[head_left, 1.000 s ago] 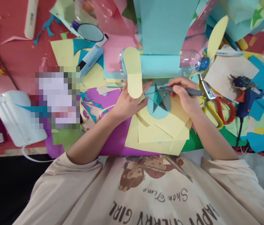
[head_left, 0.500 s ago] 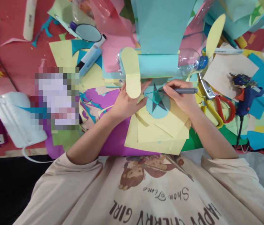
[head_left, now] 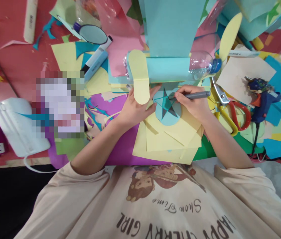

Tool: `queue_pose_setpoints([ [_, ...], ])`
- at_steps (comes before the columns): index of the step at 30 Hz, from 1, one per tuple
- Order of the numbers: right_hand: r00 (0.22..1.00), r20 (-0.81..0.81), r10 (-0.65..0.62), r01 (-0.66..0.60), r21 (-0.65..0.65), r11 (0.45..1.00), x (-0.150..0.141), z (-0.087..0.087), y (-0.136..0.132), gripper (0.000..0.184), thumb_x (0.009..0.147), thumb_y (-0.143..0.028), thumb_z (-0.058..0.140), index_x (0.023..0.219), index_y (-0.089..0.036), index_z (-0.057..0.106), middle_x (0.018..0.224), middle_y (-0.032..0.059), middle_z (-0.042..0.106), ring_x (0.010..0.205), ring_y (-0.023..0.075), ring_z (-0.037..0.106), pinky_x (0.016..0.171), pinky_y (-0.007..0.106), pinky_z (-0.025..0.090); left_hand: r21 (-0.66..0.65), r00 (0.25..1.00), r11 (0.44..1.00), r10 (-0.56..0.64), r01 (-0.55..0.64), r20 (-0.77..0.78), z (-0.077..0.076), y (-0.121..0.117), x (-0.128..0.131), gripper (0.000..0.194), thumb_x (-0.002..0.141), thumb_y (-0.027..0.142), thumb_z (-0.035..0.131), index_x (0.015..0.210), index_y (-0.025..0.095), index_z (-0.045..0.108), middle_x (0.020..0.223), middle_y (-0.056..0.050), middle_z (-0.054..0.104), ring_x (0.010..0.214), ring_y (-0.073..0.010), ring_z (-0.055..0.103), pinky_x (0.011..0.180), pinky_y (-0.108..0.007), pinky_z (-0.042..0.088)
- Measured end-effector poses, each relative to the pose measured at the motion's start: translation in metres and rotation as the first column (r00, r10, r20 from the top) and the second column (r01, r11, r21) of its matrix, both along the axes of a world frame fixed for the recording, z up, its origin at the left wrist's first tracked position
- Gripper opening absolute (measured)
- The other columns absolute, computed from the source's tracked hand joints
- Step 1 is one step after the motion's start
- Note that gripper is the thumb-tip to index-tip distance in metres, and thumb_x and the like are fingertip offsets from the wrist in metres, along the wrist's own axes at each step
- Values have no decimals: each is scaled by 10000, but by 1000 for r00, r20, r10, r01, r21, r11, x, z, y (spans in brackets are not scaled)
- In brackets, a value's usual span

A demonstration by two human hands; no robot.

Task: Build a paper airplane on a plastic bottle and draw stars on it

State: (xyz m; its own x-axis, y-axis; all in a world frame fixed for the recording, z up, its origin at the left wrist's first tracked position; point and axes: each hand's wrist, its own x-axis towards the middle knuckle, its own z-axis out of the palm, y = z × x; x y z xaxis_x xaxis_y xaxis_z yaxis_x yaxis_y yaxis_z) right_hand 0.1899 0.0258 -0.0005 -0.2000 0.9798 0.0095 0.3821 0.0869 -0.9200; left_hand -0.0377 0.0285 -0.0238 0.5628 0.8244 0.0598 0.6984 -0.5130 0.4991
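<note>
A light-blue paper circle (head_left: 167, 119) lies on yellow paper sheets (head_left: 172, 141), marked with a star (head_left: 166, 103) that is partly dark. My right hand (head_left: 192, 104) grips a grey marker pen (head_left: 197, 95), its tip at the star's right side. My left hand (head_left: 137, 109) rests with fingers spread at the circle's left edge, some of them hidden under a yellow paper strip with rounded ends (head_left: 141, 73). Just beyond both hands lies a clear plastic bottle (head_left: 200, 66) wrapped in light-blue paper, with a blue cap and yellow paper pieces at its ends.
Scissors with red and yellow handles (head_left: 238, 114) lie right of my right hand, then a blue glue gun (head_left: 261, 103) with a cord. On the left are a white device (head_left: 19, 127) with a cable, a blue marker (head_left: 95, 66) and paper scraps (head_left: 98, 114). Light-blue card (head_left: 170, 30) stands behind the bottle.
The marker's tip and my right fingers have shifted very slightly at the star. My left hand stays where it was.
</note>
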Motion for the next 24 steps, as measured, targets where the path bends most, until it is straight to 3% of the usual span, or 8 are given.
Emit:
queue_pose_setpoints([
  [6, 1000, -23, -21, 20, -55, 998, -1, 2, 0, 249, 791, -240, 590, 564, -198, 496, 540, -43, 492, 531, 88, 399, 533, 264, 325, -13, 1000, 1000, 3, -3, 8, 0, 0, 0, 518, 952, 296, 440, 1456, 176, 432, 1295, -155, 608, 1272, -303, 537, 1112, -480, 402],
  [14, 998, -48, -45, 42, -78, 996, -3, 5, 0, 252, 756, -187, 582, 528, -197, 476, 502, -53, 464, 488, 73, 378, 477, 250, 296, 23, 1000, 1000, 1, -1, 1, -1, -1, 0, 510, 957, 303, 425, 1451, 181, 437, 1255, -143, 627, 1277, -291, 534, 1117, -471, 398],
  [20, 966, -168, -196, 183, -93, 979, 5, 10, -7, 199, 853, -282, 611, 669, -208, 630, 564, -24, 567, 459, 87, 461, 433, 251, 338, 28, 1000, 1000, -4, 4, -5, -2, -1, -2, 514, 956, 308, 435, 1453, 180, 430, 1257, -137, 628, 1259, -276, 548, 1114, -446, 403],
  [24, 964, -170, -202, 194, -66, 979, 12, 11, -20, 115, 867, -292, 632, 781, -221, 663, 565, -43, 555, 474, 82, 458, 440, 235, 347, 44, 1000, 999, -17, 17, -18, -1, -1, -2, 526, 953, 292, 434, 1465, 174, 416, 1242, -139, 635, 1242, -274, 559, 1112, -446, 402],
])
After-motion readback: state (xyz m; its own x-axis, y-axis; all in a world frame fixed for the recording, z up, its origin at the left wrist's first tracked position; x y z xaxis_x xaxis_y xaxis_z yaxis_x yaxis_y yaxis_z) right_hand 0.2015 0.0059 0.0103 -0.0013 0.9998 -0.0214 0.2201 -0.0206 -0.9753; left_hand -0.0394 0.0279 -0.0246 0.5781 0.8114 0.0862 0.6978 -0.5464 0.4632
